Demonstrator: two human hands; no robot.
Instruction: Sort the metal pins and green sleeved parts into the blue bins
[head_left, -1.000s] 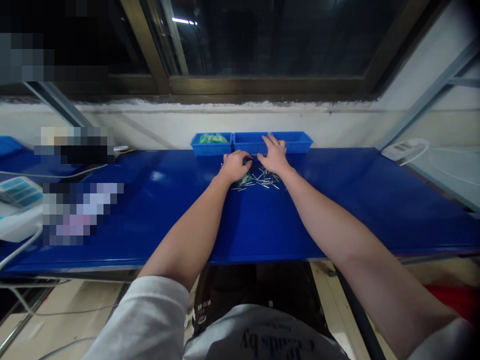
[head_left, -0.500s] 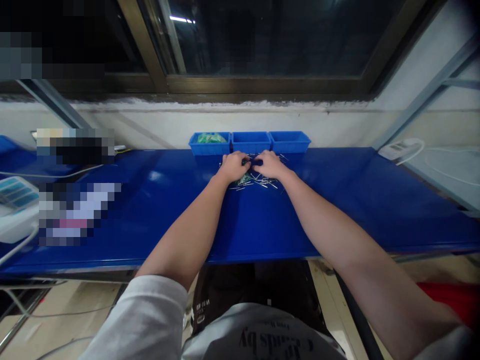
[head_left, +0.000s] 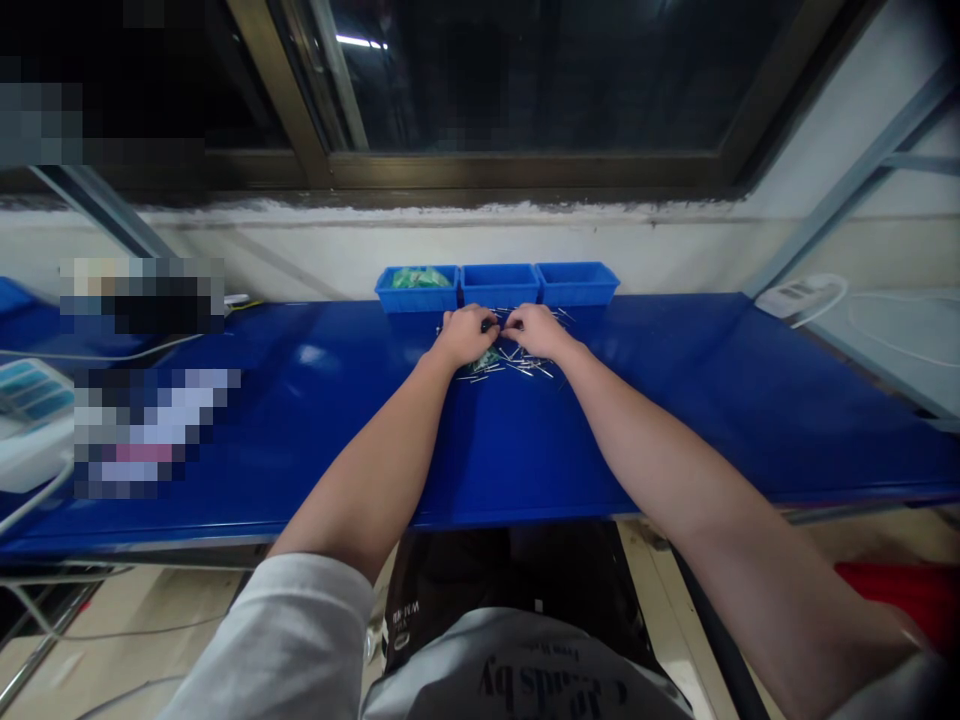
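Note:
Both hands meet over the blue table, just in front of the bins. My left hand (head_left: pixel 466 337) is closed with curled fingers, and a small dark piece (head_left: pixel 487 324) shows at its fingertips; its kind is too small to tell. My right hand (head_left: pixel 534 329) is closed in a pinch, its fingertips close beside the left ones. Whatever it pinches cannot be made out. Thin silvery metal pins (head_left: pixel 529 366) lie scattered under and around the hands. Partly covered by my left hand is a green packet or piece (head_left: pixel 487 359) among the pins.
Three blue bins stand in a row behind the hands: the left bin (head_left: pixel 417 300) holds a green bag (head_left: pixel 420 278), beside a middle bin (head_left: pixel 500 285) and a right bin (head_left: pixel 577 285). A white device (head_left: pixel 34 425) stands at the left. Another white device (head_left: pixel 795 296) lies far right.
My right hand's fingertips have drawn in toward my left hand, narrowing the gap and closing to a pinch. My left hand stays nearly in place.

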